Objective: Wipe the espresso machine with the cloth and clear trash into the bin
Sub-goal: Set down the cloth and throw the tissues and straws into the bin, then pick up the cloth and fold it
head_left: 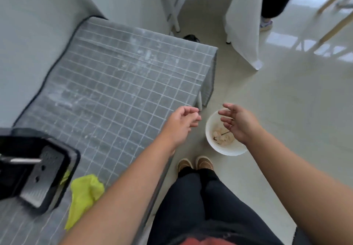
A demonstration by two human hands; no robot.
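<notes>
Black machine, yellow cloth, white bin

Black espresso machine (32, 170) sits far left on my grey gridded worktop (118, 76), yellow cloth (84, 193) touching it. My left hand (181, 122) hangs loosely curled, empty, past the worktop edge; my right hand (238, 124) spreads open above the white floor bin (223, 149), which holds scraps.

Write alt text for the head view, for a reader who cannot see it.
Both hands, left and right, hang open and empty over a white bin on the floor beside a grid-patterned table. Crumpled trash lies inside the bin. A yellow cloth rests on the table next to the black espresso machine.
</notes>
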